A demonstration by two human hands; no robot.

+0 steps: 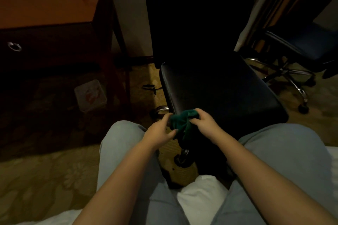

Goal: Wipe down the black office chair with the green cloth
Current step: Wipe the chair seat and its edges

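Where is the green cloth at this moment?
In the head view, the green cloth is below centre, gripped by the left hand and right hand at the front edge of the black office chair.

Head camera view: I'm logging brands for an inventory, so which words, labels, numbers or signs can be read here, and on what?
No text can be read anywhere in this view.
The black office chair shows no label or brand.
The green cloth shows no writing.
The pale bin at left bears reddish marks, too blurred to read.
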